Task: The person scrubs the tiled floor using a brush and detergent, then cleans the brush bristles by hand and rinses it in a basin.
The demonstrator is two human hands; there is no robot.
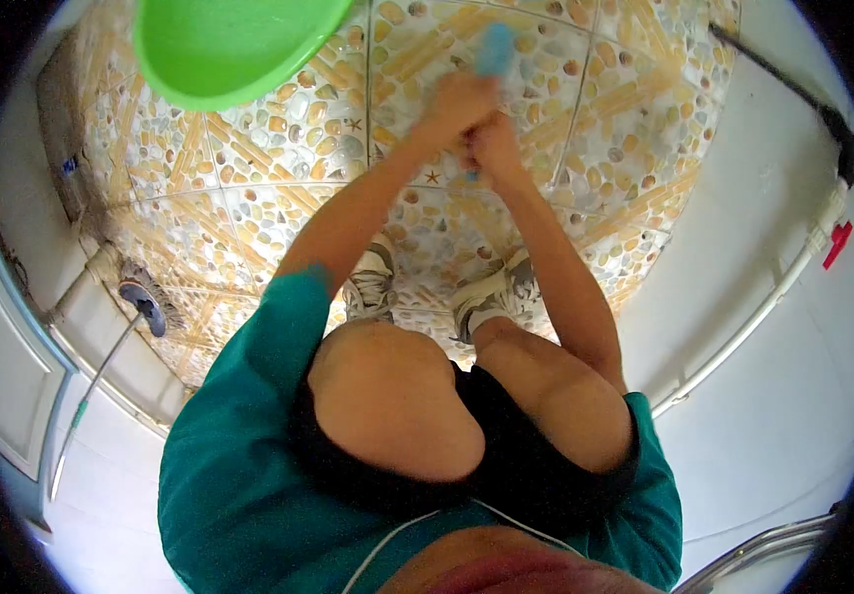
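My left hand is closed round a light-blue cloth, whose upper end sticks out beyond the fingers. Just below and to the right, my right hand is closed against it, the two hands touching. A bit of the same blue shows under the right hand. Motion blurs both hands and the cloth, so its exact shape is hard to make out. The hands are above the pebble-patterned tile floor, in front of my shoes. To the left of them stands a green basin, cut off by the top edge.
At the left, a long-handled brush leans near a pale cabinet. Along the right wall runs a white pipe with a red valve handle. A dark hose lies above it. Metal tubing is at the lower right.
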